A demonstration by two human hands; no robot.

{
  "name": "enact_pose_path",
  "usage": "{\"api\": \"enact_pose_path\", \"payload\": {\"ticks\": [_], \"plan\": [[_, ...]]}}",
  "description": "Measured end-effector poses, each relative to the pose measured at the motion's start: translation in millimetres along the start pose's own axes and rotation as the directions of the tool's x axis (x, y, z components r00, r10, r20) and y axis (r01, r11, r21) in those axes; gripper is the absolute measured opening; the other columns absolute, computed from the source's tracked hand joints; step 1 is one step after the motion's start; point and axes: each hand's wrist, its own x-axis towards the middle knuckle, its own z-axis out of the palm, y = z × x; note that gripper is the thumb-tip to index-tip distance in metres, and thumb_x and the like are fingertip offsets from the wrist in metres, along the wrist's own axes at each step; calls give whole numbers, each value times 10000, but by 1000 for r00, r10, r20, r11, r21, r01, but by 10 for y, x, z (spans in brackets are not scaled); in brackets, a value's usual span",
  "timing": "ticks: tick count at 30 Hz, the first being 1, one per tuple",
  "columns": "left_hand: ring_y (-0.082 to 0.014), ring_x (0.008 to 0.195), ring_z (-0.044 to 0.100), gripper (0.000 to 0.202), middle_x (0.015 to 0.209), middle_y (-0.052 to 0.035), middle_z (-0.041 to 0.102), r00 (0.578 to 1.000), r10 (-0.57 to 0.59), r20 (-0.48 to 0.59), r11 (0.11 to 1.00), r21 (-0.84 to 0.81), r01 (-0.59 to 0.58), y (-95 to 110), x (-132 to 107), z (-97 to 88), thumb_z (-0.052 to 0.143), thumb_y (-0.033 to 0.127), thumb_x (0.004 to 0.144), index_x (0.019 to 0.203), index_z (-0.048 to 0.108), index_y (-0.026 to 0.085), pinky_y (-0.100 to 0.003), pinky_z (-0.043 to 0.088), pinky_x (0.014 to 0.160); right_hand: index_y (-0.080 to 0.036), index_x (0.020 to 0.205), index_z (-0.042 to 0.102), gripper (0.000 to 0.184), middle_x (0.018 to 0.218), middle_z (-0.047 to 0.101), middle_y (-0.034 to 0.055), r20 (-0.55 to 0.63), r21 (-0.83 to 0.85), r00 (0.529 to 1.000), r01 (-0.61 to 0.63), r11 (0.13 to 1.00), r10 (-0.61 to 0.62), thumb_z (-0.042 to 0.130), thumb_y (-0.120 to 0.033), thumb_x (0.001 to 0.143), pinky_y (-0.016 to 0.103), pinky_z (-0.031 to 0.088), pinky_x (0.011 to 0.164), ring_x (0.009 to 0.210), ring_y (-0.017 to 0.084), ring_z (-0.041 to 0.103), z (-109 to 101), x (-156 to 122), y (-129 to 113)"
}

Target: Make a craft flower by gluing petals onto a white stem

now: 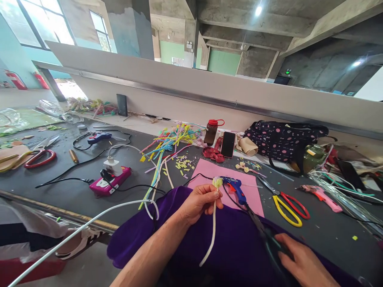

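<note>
My left hand (pixel 203 201) pinches a small pale yellow and lilac flower (pixel 218 182) just below its head. From my fingers its cream stem (pixel 213 235) hangs down over the purple cloth (pixel 236 243) on my lap. My right hand (pixel 302 255) is closed around the dark handles of a pair of scissors (pixel 272 243), smeared by motion, with the blades pointing up and left. Right behind the flower, a blue glue gun (pixel 235 187) lies on a pink sheet (pixel 209 169).
A bundle of coloured fuzzy stems (pixel 176 139) and yellow cut bits (pixel 184 164) lie mid-table. Red-and-yellow-handled scissors (pixel 287 203) and a pink glue gun (pixel 324 197) are at right. A magenta power strip (pixel 110 183) with cords sits left. A white cable (pixel 98 217) crosses the left side.
</note>
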Motion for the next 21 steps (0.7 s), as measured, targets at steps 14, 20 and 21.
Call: {"api": "enact_pose_path", "payload": {"ticks": [14, 20, 21], "plan": [[-69, 452, 477, 194, 608, -45, 660, 999, 35, -18, 994, 100, -33, -2, 9, 18, 686, 315, 711, 726, 628, 130, -173, 304, 421, -219, 896, 525, 355, 552, 403, -74, 12, 862, 968, -138, 487, 253, 642, -499, 712, 174, 272, 386, 410, 61, 346, -73, 13, -352], [-115, 562, 532, 208, 632, -54, 650, 998, 63, -13, 994, 87, -61, 31, -3, 32, 699, 332, 693, 692, 656, 128, -211, 368, 536, -197, 751, 504, 333, 458, 248, -118, 90, 848, 995, -55, 527, -40, 664, -486, 710, 158, 168, 329, 349, 33, 186, 45, 585, -899], [-122, 586, 542, 209, 663, -60, 655, 997, 74, -13, 994, 81, -72, 51, -7, 29, 701, 332, 690, 700, 665, 126, -215, 374, 551, -195, 776, 516, 348, 456, 243, -120, 75, 837, 994, -20, 548, -79, 661, -502, 703, 160, 165, 327, 347, 34, 187, 62, 695, -969]]}}
